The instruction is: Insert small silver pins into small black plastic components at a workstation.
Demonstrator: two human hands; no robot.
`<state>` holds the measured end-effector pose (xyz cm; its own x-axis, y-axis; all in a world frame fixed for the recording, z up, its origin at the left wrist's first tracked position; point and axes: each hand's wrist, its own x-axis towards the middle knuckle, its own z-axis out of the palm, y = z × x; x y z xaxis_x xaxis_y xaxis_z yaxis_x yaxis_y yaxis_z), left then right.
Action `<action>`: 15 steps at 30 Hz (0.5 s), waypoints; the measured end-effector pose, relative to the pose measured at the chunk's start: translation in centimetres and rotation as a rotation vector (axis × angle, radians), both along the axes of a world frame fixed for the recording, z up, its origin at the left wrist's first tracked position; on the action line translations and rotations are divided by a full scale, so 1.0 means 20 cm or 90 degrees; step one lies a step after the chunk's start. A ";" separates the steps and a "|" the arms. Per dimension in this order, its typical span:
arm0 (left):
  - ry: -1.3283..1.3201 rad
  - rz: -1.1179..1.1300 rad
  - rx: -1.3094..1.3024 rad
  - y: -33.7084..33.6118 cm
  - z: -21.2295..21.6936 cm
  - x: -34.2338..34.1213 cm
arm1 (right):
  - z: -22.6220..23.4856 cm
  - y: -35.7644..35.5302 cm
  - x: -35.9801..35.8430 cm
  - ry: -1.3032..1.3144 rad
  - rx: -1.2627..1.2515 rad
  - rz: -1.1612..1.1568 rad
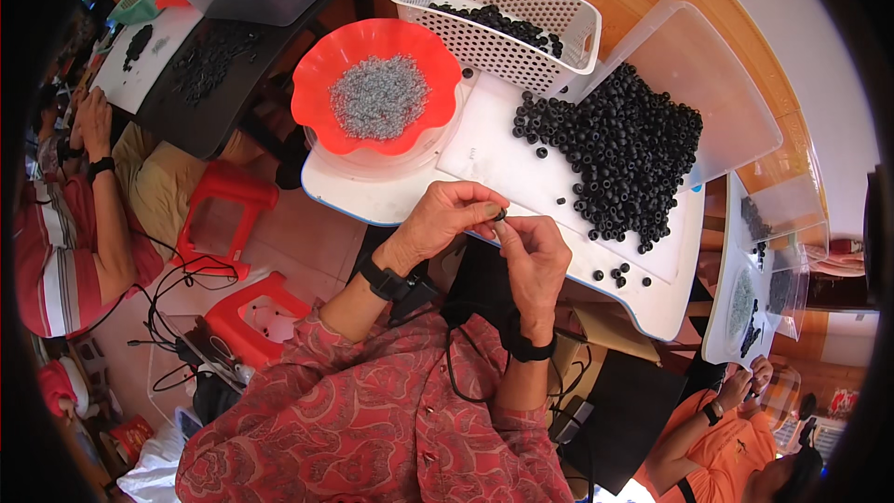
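My left hand [445,218] and my right hand [535,259] meet just off the front edge of the white table. Between their pinched fingertips is a small black round part [501,215]; its far side is hidden by the fingers. Past my hands, a large heap of black ring-shaped parts [633,144] spreads from a tipped clear plastic bin [722,84] onto a white board [489,144]. To the left of the board, a red wavy-rimmed bowl [312,84] contains many tiny greyish, see-through pieces [380,98].
A white perforated basket [549,14] with more black parts stands behind the bowl. Several loose parts [622,275] lie near the table's front right edge. Red stools [223,219] and cables are at my left. Other people work at tables on both sides.
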<state>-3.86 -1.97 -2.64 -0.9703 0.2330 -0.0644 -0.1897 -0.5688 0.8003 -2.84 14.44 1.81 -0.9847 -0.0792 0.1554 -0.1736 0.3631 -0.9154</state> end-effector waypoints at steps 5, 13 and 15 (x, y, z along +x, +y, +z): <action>-0.022 -0.036 0.033 -0.01 -0.01 0.01 | 0.03 -0.01 -0.01 -0.152 -0.136 0.000; -0.089 -0.038 0.221 0.03 -0.03 0.03 | 0.04 -0.01 -0.01 -0.241 -0.243 0.009; -0.089 -0.052 0.242 0.02 -0.04 0.03 | 0.04 -0.02 -0.01 -0.227 -0.258 0.012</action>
<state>-3.26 -1.52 -3.49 -0.9355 0.3419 -0.0889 -0.3389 -0.7974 0.4994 -3.00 14.13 2.65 -0.9810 -0.1008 -0.1659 0.1698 -0.0317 -0.9850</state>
